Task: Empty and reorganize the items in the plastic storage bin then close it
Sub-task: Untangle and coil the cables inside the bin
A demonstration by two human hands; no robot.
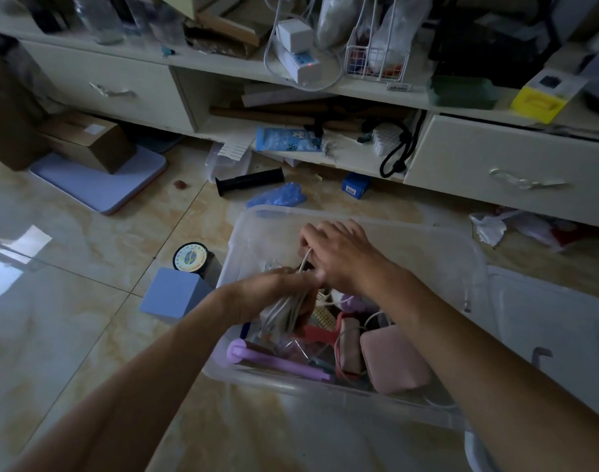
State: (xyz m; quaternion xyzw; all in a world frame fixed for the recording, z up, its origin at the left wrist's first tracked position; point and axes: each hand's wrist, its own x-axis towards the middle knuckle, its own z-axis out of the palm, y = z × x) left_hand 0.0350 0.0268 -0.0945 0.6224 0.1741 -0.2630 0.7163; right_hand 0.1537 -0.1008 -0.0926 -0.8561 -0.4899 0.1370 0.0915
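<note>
White cable bundle (291, 310) gripped in my left hand (267, 294), over clear plastic bin (359, 219) at 6 o'clock. Right hand (339, 253) pinches loose strand. Wind strand snug, keep coil tight, then lift out. Lid (546, 335) at 3 o'clock.

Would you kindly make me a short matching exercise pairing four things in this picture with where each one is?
Things:
1. pink case
2. blue block
3. cardboard box
4. bundle of white cable

Places:
A. gripped by the left hand over the bin
B. on the floor just left of the bin
C. inside the clear bin, near its right front corner
D. on a flat lilac board near the left drawer

Pairs: 1-C, 2-B, 3-D, 4-A
</note>
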